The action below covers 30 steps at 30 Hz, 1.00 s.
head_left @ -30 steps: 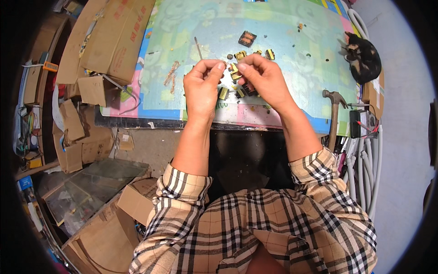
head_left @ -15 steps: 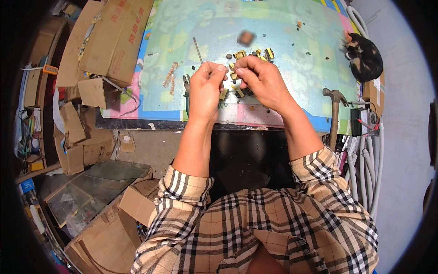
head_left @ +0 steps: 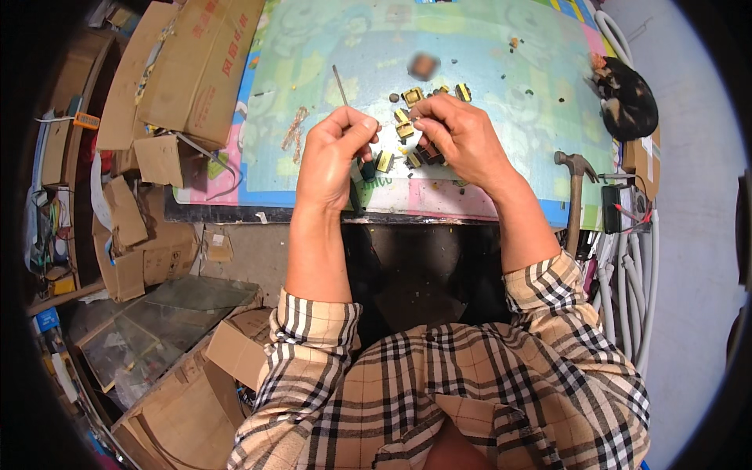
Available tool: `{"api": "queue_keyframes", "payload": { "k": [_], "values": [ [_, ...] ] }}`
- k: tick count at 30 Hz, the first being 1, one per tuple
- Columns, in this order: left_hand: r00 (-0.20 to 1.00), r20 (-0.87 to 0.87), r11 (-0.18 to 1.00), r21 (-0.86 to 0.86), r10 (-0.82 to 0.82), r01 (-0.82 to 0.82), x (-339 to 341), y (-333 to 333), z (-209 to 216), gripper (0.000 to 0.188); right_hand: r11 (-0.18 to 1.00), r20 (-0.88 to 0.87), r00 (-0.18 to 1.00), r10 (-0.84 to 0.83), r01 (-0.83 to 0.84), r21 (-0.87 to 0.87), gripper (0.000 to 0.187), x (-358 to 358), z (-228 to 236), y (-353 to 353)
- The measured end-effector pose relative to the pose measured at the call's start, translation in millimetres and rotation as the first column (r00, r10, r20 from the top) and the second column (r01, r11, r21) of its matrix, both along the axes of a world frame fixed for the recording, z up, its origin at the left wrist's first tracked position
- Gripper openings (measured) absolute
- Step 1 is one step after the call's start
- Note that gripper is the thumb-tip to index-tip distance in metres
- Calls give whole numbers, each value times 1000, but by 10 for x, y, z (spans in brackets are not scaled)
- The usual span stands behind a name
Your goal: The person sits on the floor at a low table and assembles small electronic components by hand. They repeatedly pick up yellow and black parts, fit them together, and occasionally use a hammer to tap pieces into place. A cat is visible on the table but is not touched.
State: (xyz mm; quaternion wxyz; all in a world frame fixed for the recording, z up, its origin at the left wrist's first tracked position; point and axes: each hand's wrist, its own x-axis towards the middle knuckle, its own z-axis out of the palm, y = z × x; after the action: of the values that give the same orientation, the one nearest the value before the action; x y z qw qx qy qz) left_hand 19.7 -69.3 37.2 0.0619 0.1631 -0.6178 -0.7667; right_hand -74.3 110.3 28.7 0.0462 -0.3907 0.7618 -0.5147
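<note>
Over the near part of the table, my left hand (head_left: pixel 332 160) is closed in a pinch, thumb against the fingertips. Whatever it grips is too small to make out. My right hand (head_left: pixel 468 141) also pinches, its fingertips just right of a small yellow-and-black coil part (head_left: pixel 403 125); what lies in that pinch cannot be told. Similar parts lie around, one yellow part (head_left: pixel 413 96) beyond and another yellow part (head_left: pixel 385 161) between the hands. A dark green tool handle (head_left: pixel 366 169) shows beside my left wrist, partly hidden. Beyond my left hand points a thin metal rod (head_left: pixel 339 83).
Copper wire strands (head_left: pixel 295 133) lie left on the patterned table mat (head_left: pixel 313 47). A hammer (head_left: pixel 577 176) lies over the right front edge. At the far right a black cat (head_left: pixel 629 102) is curled up. A cardboard box (head_left: pixel 200 70) stands left. Small crumbs are scattered about.
My hands have drawn apart: the left moved left and slightly nearer, the right slightly right. The yellow parts between them show more. Pliers jaws seen left of my left hand are now covered.
</note>
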Motion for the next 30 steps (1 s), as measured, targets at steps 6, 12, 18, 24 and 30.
{"api": "queue_keyframes", "payload": {
  "k": [6,12,18,24,30],
  "values": [
    [995,83,983,-169,-63,76,-17,163,10,14,999,-92,996,0,3,34,12,12,-17,-3],
    [993,102,997,-23,-66,69,-30,164,-48,14,997,162,987,0,12,-72,14,71,-10,-65],
    [986,109,906,417,-123,67,-42,51,-33,16,977,187,976,-116,146,-155,12,37,0,-44],
    [986,95,842,535,-135,64,-42,33,-60,15,973,-18,985,-172,167,-160,10,110,20,-102],
    [985,129,906,420,-112,48,-55,86,-15,15,966,-249,944,-217,171,-191,13,101,-37,-127]
  ]
}}
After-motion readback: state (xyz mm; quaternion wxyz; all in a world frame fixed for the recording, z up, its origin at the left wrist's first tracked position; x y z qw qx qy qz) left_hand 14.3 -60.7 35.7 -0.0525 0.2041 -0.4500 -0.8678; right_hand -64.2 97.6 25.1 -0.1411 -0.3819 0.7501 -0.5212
